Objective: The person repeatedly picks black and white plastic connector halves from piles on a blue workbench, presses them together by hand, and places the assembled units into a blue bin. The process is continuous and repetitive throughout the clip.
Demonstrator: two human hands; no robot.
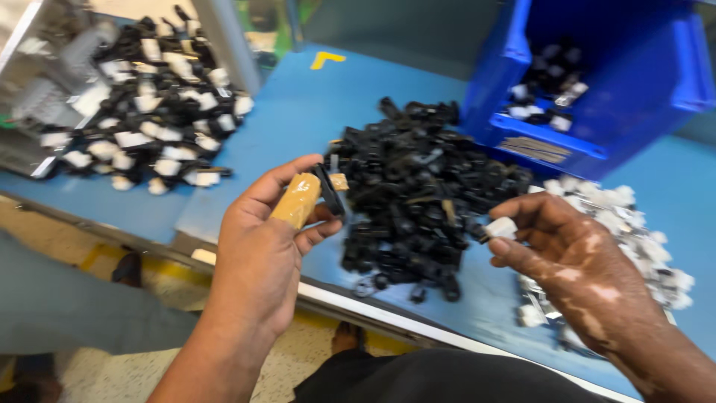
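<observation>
Head view: L hand (261, 239) grips black clip (329, 190); R hand (574, 261) white piece (501, 227).

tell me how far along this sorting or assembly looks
Looks done: a pile of black-and-white joined pieces at the far left, and a few in the blue bin. In hand: the left hand holds a black part, the right hand a white part. Left: large loose black pile and white pile.

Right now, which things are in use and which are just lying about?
In use:
left hand holding black clip
right hand pinching white piece
black pile
white pile

Lying about:
blue bin
mixed pile
</observation>
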